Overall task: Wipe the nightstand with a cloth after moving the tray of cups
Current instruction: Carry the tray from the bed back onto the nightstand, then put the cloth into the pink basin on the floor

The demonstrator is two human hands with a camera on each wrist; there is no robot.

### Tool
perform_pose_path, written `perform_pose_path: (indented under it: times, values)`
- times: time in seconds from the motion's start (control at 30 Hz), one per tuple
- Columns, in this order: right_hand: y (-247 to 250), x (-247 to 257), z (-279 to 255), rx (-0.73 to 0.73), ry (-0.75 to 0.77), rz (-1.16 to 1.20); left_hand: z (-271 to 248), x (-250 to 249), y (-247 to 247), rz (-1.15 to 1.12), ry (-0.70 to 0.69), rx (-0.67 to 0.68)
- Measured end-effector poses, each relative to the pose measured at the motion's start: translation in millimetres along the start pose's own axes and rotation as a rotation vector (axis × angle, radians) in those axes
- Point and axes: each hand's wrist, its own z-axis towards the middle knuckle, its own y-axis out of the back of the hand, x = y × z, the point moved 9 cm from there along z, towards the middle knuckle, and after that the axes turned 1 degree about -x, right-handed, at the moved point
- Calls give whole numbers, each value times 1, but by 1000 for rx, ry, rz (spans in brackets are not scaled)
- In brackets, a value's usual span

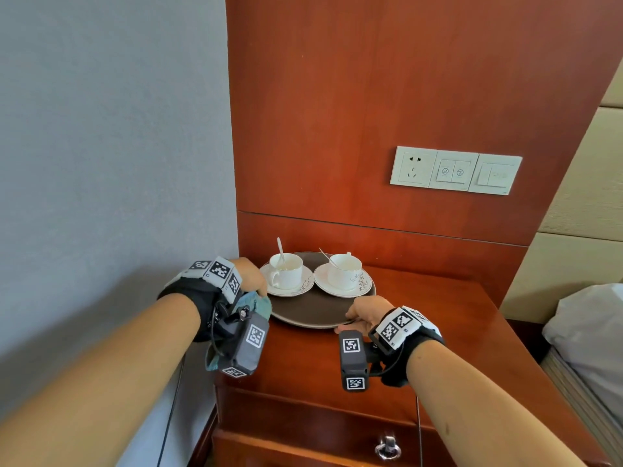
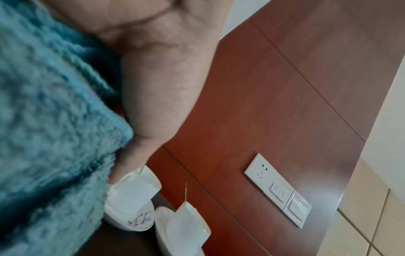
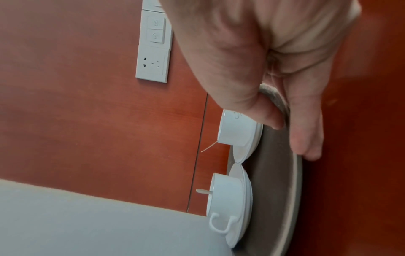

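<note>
Nearest, the right hand (image 1: 365, 311) pinches the near rim of the brown tray (image 1: 313, 310), thumb on top, fingers curled beneath. The left hand (image 1: 251, 278) is at the tray's left edge with a teal cloth (image 1: 261, 305) bunched in its curled fingers; whether it also grips the rim is hidden. The tray sits at the back left of the nightstand (image 1: 421, 318). Two cups (image 1: 344, 271) on saucers hold loose spoons. An uneven lift could slide saucers or tip spoons out.

Both arms reach forward, left hand (image 1: 251, 276) and right hand (image 1: 365, 310) with fingers curled in a grip.
</note>
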Motion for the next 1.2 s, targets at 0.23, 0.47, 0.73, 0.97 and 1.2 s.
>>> perform_pose_path:
  times: [0.23,0.47,0.73,0.97,1.2]
  values:
    - [-2,20,-46,29,39,-132,-9,-25,-8,-261,-131,-87]
    - [33,13,-112,160,96,359,-46,-113,-31,-443,-358,-112]
    - [143,-63,-170,98,153,536,-124,-272,-67,-798,-643,-32]
    - [259,-185,-185,-183,61,655,-164,-414,-158,-864,-690,148]
    - [345,-314,-195,-430,-111,676,-183,-529,-260,-869,-605,352]
